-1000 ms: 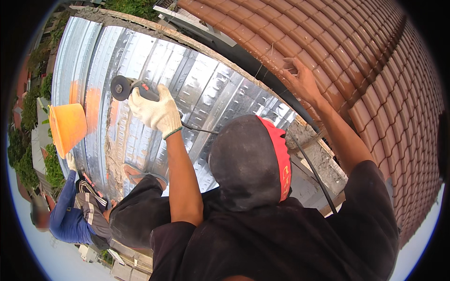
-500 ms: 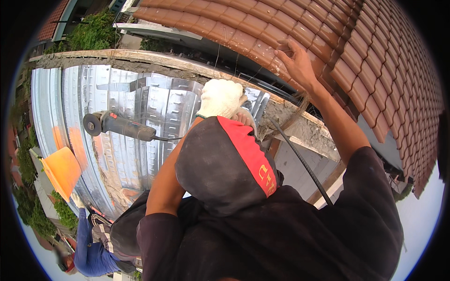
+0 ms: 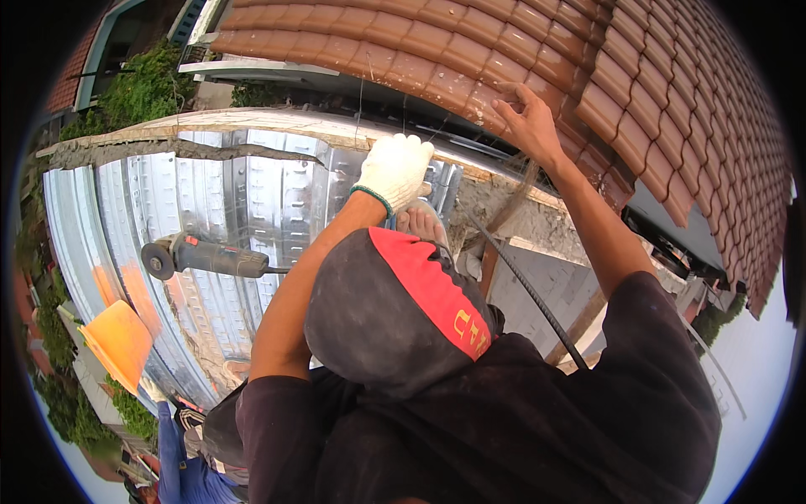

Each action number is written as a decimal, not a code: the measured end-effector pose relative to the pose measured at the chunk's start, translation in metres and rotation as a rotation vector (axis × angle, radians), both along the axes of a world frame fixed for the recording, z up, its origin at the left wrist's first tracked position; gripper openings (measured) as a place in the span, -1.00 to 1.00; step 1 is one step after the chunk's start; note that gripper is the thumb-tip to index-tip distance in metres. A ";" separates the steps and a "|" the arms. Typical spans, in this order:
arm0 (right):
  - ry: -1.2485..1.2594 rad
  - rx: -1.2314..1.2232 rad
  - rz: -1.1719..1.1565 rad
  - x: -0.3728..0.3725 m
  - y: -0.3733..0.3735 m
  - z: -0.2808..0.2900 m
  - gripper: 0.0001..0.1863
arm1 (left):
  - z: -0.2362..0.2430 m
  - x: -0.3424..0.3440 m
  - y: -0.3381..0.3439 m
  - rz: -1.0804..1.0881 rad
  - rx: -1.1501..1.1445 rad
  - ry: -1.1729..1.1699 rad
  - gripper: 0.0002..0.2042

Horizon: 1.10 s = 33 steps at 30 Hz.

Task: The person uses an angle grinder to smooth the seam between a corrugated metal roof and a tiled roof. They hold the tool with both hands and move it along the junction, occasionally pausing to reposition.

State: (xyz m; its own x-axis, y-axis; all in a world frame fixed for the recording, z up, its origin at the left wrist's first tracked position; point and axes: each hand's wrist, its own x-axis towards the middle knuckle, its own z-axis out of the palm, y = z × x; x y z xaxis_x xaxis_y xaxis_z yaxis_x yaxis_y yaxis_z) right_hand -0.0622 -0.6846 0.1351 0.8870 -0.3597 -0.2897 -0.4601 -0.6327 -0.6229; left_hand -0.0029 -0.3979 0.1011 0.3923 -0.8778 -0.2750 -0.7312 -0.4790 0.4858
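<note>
My left hand (image 3: 393,172), in a cream knitted glove with a green cuff, is beside the upper edge of the ribbed metal decking (image 3: 290,197). Its fingers curl away from view, and whatever they hold is hidden. Just below it is my bare foot (image 3: 420,225), past my bent knee (image 3: 378,311) in black cloth with a red stripe. My bare right hand (image 3: 531,124) reaches to the lower edge of the brown roof tiles (image 3: 445,80), thumb apart and fingers loosely bent, with nothing visible in it. An angle grinder (image 3: 206,256) lies on the decking, left of my left forearm.
A ribbed steel bar (image 3: 537,302) slants up beside my knee. Thin upright wires (image 3: 361,109) stand by the rough concrete ledge (image 3: 252,122). At lower left, a co-worker in a blue sleeve (image 3: 172,454) has a gloved hand near an orange panel (image 3: 119,343).
The view has shifted slightly. My left hand has lifted away from my foot, baring the toes. My right hand stays by the tile edge. The grinder remains on the decking.
</note>
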 end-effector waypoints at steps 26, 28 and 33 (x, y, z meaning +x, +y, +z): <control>0.054 0.065 -0.049 -0.008 0.017 0.005 -0.49 | -0.039 -0.047 -0.036 0.019 -0.053 -0.061 -0.82; 0.045 0.064 -0.041 -0.015 0.012 -0.002 -0.49 | -0.037 -0.046 -0.038 0.013 -0.063 -0.021 -0.83; 0.031 0.078 -0.046 -0.014 0.013 0.004 -0.51 | -0.037 -0.044 -0.040 0.020 -0.062 -0.010 -0.83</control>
State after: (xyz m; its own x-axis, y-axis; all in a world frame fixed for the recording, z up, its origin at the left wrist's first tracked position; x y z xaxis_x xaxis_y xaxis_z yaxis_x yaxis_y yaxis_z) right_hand -0.0761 -0.6714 0.1390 0.8601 -0.3752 -0.3457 -0.5076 -0.5605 -0.6544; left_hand -0.0469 -0.4377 0.0638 0.4125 -0.8848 -0.2167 -0.7266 -0.4630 0.5075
